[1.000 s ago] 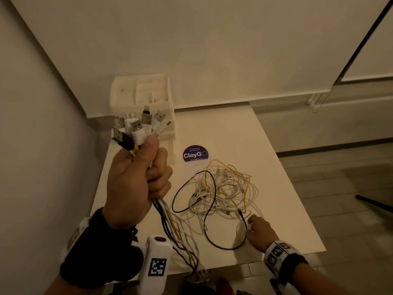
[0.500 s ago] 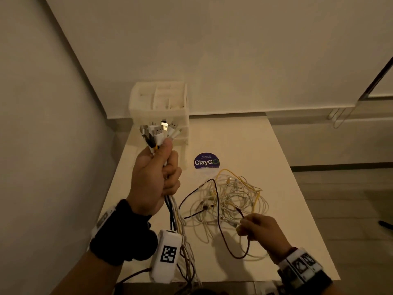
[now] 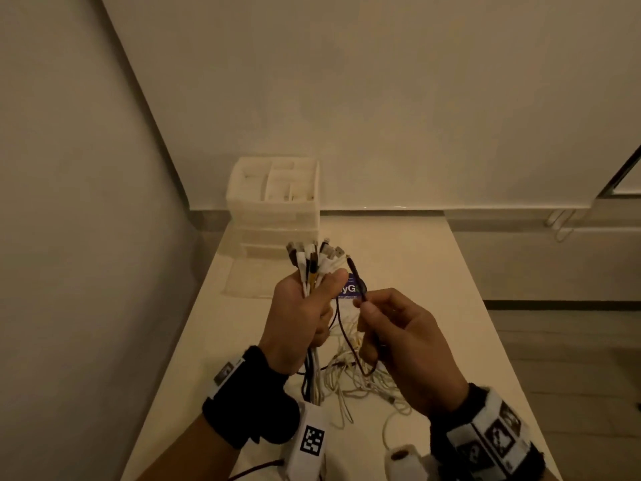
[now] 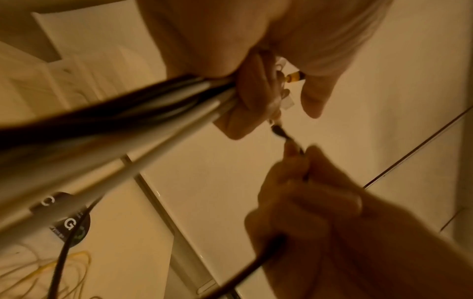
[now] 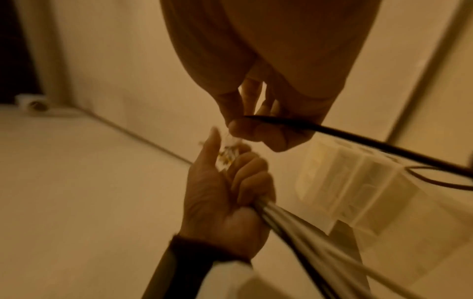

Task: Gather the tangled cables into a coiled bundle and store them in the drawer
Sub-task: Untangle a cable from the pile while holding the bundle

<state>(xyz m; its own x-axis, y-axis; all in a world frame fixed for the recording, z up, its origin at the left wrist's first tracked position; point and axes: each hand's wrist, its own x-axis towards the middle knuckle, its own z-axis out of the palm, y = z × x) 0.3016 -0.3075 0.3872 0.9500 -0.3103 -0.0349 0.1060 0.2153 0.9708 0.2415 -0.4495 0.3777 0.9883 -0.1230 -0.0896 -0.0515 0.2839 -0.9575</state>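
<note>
Since half a second ago the right hand (image 3: pixel 402 341) has risen off the tangle of cables (image 3: pixel 360 380) to the middle of the frame, close beside the left hand (image 3: pixel 301 317), carrying the dark cable (image 3: pixel 353 272) with it. The left hand has dropped lower in the picture and is fisted upright around the bundle of cables (image 3: pixel 314 263), thumb pressed across the front, plugs fanning out above the knuckles and the cords hanging below the wrist. The right hand pinches the dark cable between thumb and forefinger, its other fingers curled in, with the plug end tilted toward the bundle's plugs; the rest of that cable loops down to the tangle on the table (image 3: pixel 433 289) at lower centre. The drawer unit (image 3: pixel 274 210) stands at the table's far left corner, above the hands, with a drawer (image 3: pixel 249 276) pulled out beneath it. A purple sticker (image 3: pixel 350 289) shows partly between the hands.
</note>
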